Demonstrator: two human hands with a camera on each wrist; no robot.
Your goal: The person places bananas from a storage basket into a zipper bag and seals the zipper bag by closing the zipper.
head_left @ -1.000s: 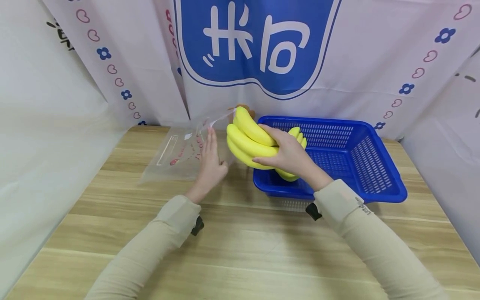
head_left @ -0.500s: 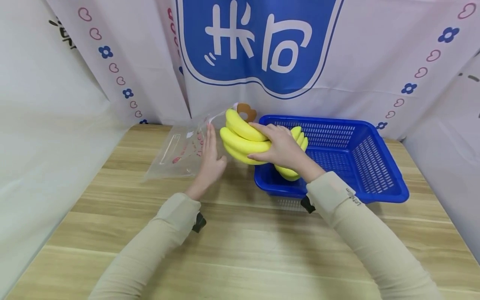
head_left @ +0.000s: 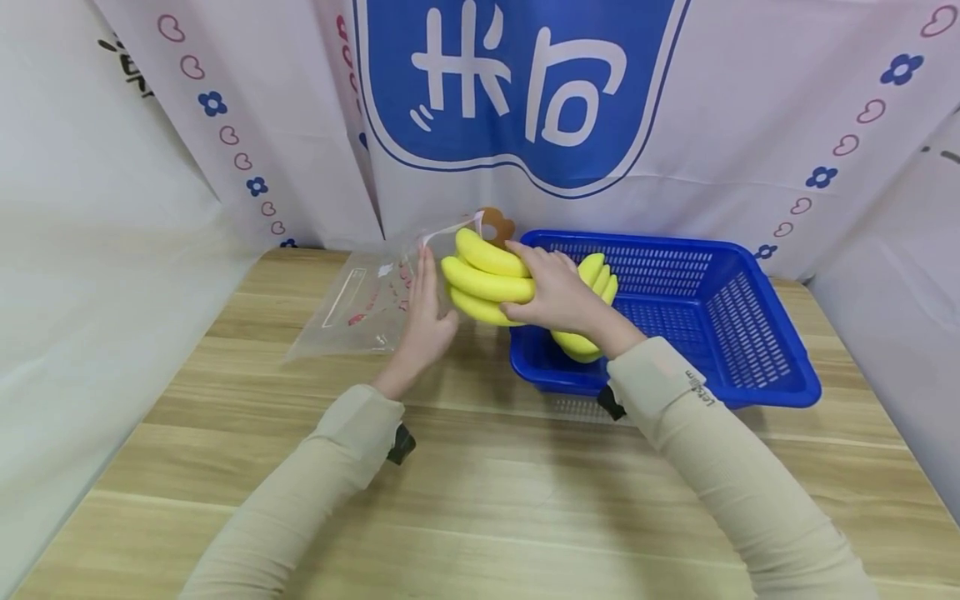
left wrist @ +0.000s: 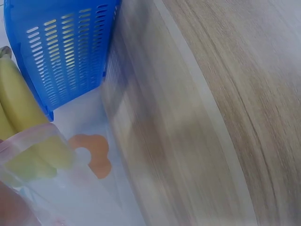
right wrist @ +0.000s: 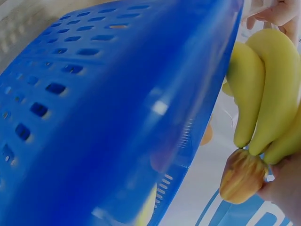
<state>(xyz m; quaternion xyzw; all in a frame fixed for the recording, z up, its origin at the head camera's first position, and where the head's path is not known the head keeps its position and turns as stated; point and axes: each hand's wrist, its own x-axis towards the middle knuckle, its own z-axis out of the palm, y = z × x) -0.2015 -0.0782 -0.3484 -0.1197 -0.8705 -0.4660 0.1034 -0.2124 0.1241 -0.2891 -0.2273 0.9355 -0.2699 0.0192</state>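
Note:
My right hand grips a bunch of yellow bananas just left of the basket, with the tips pointing left. The brown stem of the bunch shows in the right wrist view. A clear plastic zip bag with pink print lies to the left, its mouth raised and facing the bananas. My left hand touches the bag's mouth with straight fingers, thumb apart. In the left wrist view the bag's pinkish rim crosses the bananas, whose tips show through the clear plastic.
A blue plastic basket with slotted walls stands right of the hands. Another banana bunch lies in its left end. Behind hangs a printed cloth; the wooden table spreads out in front.
The right hand has moved a little left with the bananas, and their tips have come closer to the bag's mouth. The left hand has stayed nearly in place at the bag.

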